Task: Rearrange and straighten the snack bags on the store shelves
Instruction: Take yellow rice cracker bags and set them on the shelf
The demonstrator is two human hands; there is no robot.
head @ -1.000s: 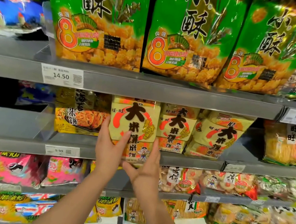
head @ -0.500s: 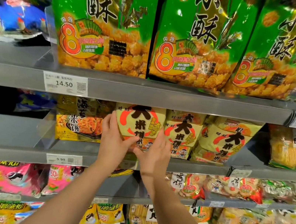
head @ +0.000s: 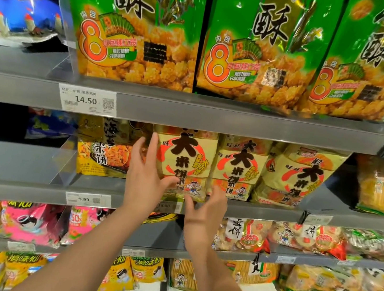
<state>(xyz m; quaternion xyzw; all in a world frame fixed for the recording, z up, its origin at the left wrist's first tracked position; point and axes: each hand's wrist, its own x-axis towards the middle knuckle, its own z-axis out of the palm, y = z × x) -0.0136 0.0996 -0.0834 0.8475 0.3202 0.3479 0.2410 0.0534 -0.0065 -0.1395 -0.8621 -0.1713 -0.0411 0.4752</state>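
Just beside the cream bag point(head: 184, 154), a yellow bag point(head: 102, 156), perhaps touching.

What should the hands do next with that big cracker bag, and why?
Probably nudge the cracker bag a little back. Its bottom sits at the shelf edge, slightly ahead of the matching bag beside it. The left hand and right hand are open at its lower part, placed to push.
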